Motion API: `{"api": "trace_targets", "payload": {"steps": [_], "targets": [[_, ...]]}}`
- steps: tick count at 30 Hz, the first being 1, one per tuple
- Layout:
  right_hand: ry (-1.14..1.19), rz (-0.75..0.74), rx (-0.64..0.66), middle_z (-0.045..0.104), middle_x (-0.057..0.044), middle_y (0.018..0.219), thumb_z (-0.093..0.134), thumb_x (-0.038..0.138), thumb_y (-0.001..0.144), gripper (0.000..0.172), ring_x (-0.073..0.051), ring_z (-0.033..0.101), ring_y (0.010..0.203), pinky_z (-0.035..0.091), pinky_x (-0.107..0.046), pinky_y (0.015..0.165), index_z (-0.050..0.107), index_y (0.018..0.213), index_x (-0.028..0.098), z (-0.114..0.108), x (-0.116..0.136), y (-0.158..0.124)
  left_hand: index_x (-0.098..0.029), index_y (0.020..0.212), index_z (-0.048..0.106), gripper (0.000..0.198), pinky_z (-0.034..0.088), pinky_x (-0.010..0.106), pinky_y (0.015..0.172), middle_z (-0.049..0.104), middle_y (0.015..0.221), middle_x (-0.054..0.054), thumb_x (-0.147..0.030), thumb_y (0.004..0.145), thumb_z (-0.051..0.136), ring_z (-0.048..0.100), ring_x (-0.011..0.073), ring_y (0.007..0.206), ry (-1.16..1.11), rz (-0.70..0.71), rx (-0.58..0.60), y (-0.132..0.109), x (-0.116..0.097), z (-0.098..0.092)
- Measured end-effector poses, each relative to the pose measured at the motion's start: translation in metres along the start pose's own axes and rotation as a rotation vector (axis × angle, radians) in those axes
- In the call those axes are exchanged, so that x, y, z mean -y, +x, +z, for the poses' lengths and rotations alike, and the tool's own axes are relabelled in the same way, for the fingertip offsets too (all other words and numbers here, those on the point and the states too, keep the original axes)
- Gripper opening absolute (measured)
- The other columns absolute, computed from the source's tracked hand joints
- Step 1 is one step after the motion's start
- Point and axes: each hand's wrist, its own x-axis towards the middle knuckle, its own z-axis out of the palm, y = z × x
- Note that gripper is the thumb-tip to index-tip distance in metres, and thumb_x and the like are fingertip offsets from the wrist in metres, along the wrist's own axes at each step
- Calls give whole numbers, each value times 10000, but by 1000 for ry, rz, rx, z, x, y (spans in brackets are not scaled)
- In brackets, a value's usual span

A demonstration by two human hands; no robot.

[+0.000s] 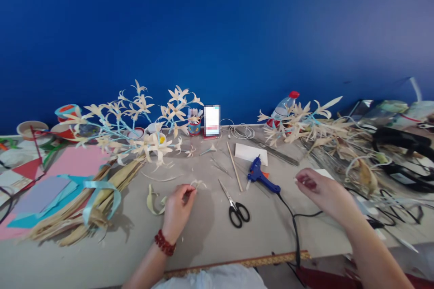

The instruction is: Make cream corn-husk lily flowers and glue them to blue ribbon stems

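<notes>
My left hand (179,210), with a red bead bracelet at the wrist, pinches a small pale husk flower (199,184) above the table. Beside it on the left lies a curled greenish husk strip (152,201). My right hand (317,189) hovers to the right of a blue glue gun (259,175), its fingers curled together; whatever they may hold is too small to make out. Between the hands rest black-handled scissors (237,210), a thin wooden stick (234,166) and a white block (251,153). The glue gun lies on its side near the block.
Husk flower branches (134,122) stand at the back left, others (301,119) at the back right. A bundle of dried husks (74,212) lies over coloured paper (74,161). A lit phone (212,120) leans near the wall. The glue gun's black cord (294,223) crosses the front edge.
</notes>
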Motion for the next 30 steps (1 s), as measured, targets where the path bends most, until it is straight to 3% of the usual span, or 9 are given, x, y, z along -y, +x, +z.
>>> {"api": "trace_targets", "payload": {"steps": [2, 5, 8, 12, 19, 25, 30], "targets": [[297, -68, -31, 710, -79, 844, 556, 405, 825, 258, -227, 670, 767, 504, -305, 664, 627, 977, 209, 4, 29, -8, -201, 837, 652, 141, 472, 269, 645, 675, 798, 40, -267, 870, 532, 627, 184, 715, 65, 29, -12, 0, 1, 0], [639, -107, 81, 706, -73, 797, 607, 423, 818, 257, -209, 657, 728, 509, -300, 663, 665, 904, 187, 24, 78, -19, -202, 844, 654, 127, 465, 278, 651, 677, 803, 44, -252, 865, 539, 627, 192, 727, 120, 36, -19, 0, 2, -1], [965, -52, 177, 660, -38, 691, 662, 444, 791, 275, -171, 618, 626, 495, -279, 600, 651, 823, 171, 51, 118, -23, -206, 821, 656, 110, 455, 291, 672, 675, 775, 39, -239, 852, 556, 623, 199, 727, 159, 38, -15, 1, 3, -1], [1257, 67, 261, 615, -7, 633, 741, 452, 729, 310, -141, 581, 589, 465, -257, 575, 615, 743, 168, 77, 151, -22, -206, 795, 653, 103, 440, 297, 679, 673, 763, 33, -230, 845, 567, 616, 200, 724, 210, 43, 2, 2, 5, -2], [1387, 143, 244, 553, 44, 553, 775, 436, 704, 306, -82, 496, 503, 385, -193, 500, 622, 734, 172, 86, 167, -21, -211, 794, 656, 107, 416, 320, 705, 676, 771, 34, -222, 845, 563, 609, 214, 754, 288, 49, 13, 2, 5, -3], [1458, 127, 337, 668, -5, 617, 729, 405, 772, 269, -80, 543, 476, 395, -181, 474, 595, 788, 172, 87, 166, -21, -217, 803, 671, 121, 416, 340, 719, 688, 785, 33, -226, 851, 560, 611, 226, 776, 322, 52, 32, 2, 6, -3], [1442, 51, 319, 713, -35, 706, 717, 354, 794, 211, -94, 580, 514, 427, -191, 495, 595, 811, 183, 87, 169, -29, -205, 1035, 641, 199, 460, 331, 713, 677, 881, 53, -233, 875, 525, 620, 215, 785, 306, 55, 49, -3, 4, -5]]}}
